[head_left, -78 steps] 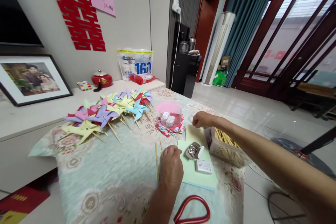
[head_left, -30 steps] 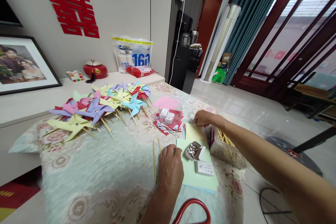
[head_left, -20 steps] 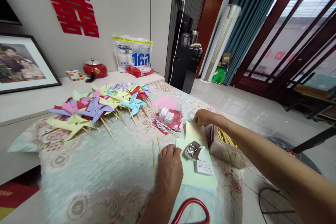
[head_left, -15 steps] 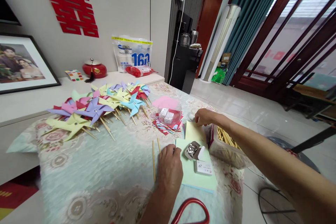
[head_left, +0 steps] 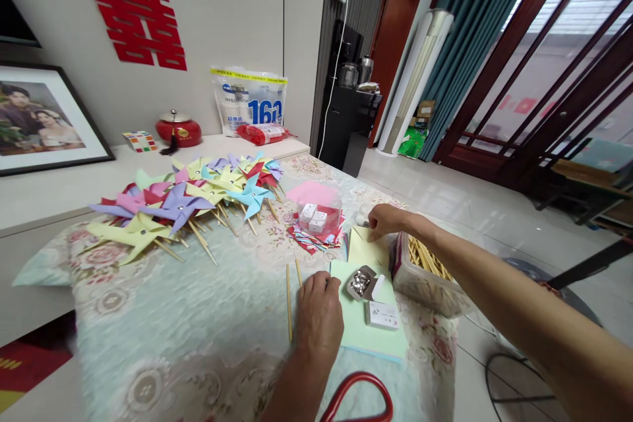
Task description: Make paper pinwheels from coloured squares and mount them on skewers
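My left hand [head_left: 320, 316] lies knuckles-up on the table, its fingertips on the left edge of a light green sheet of paper [head_left: 368, 333]. Two wooden sticks [head_left: 289, 297] lie just left of it. My right hand [head_left: 384, 219] reaches across with fingers curled and pinches the far corner of a yellow sheet [head_left: 364, 249]. An open small box of metal pins [head_left: 362, 283] and a shut white box [head_left: 382, 315] rest on the green sheet.
A heap of paper pinwheels [head_left: 188, 201] covers the table's far left. A clear tub [head_left: 319, 214] sits on coloured paper squares. A plastic box of sticks [head_left: 425, 270] stands at the right edge. Red scissor handles [head_left: 359, 399] lie nearest me.
My right hand has drawn slightly nearer and lifted the yellow sheet's far corner. My left hand has stayed put. The view has shifted a little since the earliest frame.
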`<state>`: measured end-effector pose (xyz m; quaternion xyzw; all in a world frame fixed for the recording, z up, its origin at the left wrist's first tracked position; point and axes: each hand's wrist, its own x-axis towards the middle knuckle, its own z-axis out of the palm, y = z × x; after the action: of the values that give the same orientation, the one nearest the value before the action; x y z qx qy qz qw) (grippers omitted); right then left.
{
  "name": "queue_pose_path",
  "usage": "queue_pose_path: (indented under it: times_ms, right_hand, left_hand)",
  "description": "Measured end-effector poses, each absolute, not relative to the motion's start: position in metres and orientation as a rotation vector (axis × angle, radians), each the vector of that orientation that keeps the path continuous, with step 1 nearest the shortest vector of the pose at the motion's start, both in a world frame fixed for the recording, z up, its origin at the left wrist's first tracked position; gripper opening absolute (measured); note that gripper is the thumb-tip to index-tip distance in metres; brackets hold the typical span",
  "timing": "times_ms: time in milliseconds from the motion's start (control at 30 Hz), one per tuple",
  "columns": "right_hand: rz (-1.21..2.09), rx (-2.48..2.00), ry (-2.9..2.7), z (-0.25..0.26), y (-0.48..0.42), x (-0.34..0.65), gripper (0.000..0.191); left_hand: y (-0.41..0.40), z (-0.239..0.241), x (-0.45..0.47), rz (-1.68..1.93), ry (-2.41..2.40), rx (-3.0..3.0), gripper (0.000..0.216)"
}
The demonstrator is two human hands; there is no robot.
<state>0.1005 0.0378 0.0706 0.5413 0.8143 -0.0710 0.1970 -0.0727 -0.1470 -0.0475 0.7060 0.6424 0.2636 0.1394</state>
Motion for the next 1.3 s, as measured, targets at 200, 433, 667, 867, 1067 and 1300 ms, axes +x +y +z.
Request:
queue_pose_path:
  times_ms: [200,433,667,867,1067,1300]
  right_hand:
    - [-0.166,1.486,2.31,0.069,0.037,0.099,0.029]
    - [-0.181,1.501,2.338,0.068,0.039,0.103,0.025]
    - [-0.212,1.57,2.399,0.084,0.034,0.113,0.027]
    - [-0.287,1.659,2.473,0.097,0.025,0.121,0.026]
    - [-0.429,1.735,2.609,0.123,0.002,0.119,0.01]
    - [-1.305,1.844,2.893,0.13,-0.056,0.082,0.027]
  left_hand:
    - [-0.146,-0.047,-0.073,0.763,1.845,2.042,0.036]
    - [-0.148,-0.049,-0.073,0.777,1.847,2.048,0.035]
    - [-0.145,-0.053,-0.074,0.801,1.859,2.086,0.035]
    - [-0.147,-0.052,-0.074,0.84,1.859,2.078,0.034]
    - [-0.145,-0.052,-0.076,1.108,1.798,1.985,0.037]
    - [-0.138,-0.034,-0.107,1.543,1.479,1.242,0.028]
